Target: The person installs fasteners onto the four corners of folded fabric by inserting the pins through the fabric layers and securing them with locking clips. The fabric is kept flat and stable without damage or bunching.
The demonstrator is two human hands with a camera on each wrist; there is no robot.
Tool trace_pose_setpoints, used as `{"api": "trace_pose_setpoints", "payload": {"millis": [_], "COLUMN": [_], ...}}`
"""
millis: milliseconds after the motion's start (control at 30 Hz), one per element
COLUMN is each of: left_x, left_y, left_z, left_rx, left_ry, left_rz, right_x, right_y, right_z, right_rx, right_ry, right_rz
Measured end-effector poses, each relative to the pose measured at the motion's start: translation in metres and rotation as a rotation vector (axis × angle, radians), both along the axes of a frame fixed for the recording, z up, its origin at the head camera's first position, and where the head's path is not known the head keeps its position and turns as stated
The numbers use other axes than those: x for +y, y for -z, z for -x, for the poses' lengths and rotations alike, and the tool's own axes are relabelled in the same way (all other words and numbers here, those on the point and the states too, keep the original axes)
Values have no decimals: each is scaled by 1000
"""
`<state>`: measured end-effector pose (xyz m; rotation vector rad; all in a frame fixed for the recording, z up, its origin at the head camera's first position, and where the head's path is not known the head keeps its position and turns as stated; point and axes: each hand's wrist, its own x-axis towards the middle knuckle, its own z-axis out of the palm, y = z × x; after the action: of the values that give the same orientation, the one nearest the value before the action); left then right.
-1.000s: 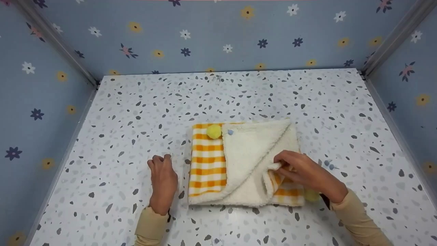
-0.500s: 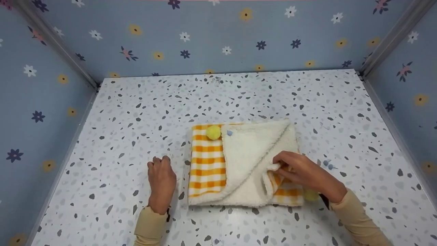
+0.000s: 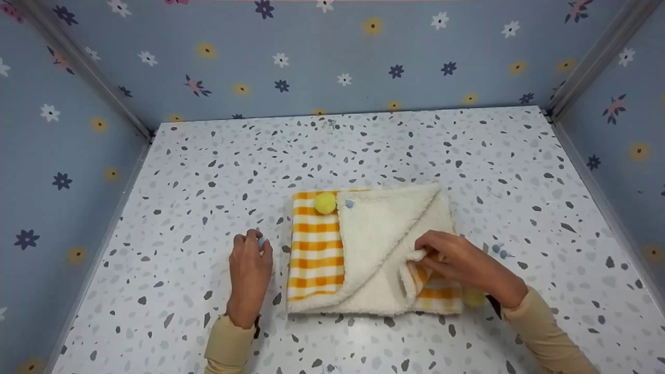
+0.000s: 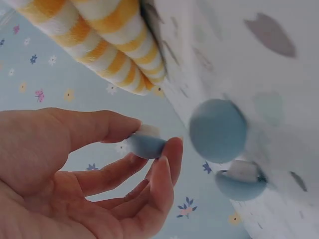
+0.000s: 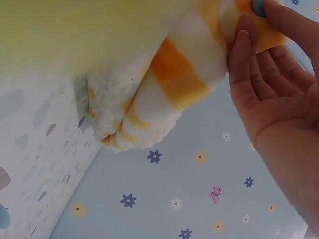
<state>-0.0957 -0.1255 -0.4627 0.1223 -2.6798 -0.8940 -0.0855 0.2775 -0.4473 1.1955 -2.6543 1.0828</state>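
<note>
My left hand [image 3: 249, 272], left of the folded blanket [image 3: 317, 249], pinches a blue domed fastener with a pale base [image 4: 145, 144] between thumb and fingertips. Two more such fasteners [image 4: 218, 130] lie on the table beside that hand in the left wrist view. The blanket is yellow-and-white checked, with a cream fleece lining turned outward. My right hand [image 3: 462, 257] pinches its lifted corner [image 3: 415, 255] at the right. In the right wrist view a blue round head [image 5: 258, 7] shows on the cloth under the right thumb. Another blue fastener [image 3: 349, 203] sits at the fleece flap's upper left corner.
A yellow pompom [image 3: 326, 203] is at the blanket's upper left, and a second pompom [image 3: 474, 297] pokes out under the right wrist. Loose blue fasteners [image 3: 500, 251] lie right of the blanket. Flower-patterned walls [image 3: 332, 62] enclose the speckled table [image 3: 249, 166] at back and sides.
My left hand has turned slightly and shifted a little right, and a blue fastener now shows between its fingers. The right hand and the blanket stay as they were.
</note>
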Motion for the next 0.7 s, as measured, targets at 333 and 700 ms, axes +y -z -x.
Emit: {"api": "trace_pose_setpoints", "payload": {"millis": [333,700], "left_x": [21,52], "left_y": [-19,-32], "left_z": [2,0], "left_rx": [60,162], "left_ry": [59,180], "left_rz": [-73,-76], "right_x": [0,-2], "right_y": [0,-1], "right_z": [0,0], "right_rx": [13,4], "right_ry": [3,-2], "right_rz": [-7,-18]}}
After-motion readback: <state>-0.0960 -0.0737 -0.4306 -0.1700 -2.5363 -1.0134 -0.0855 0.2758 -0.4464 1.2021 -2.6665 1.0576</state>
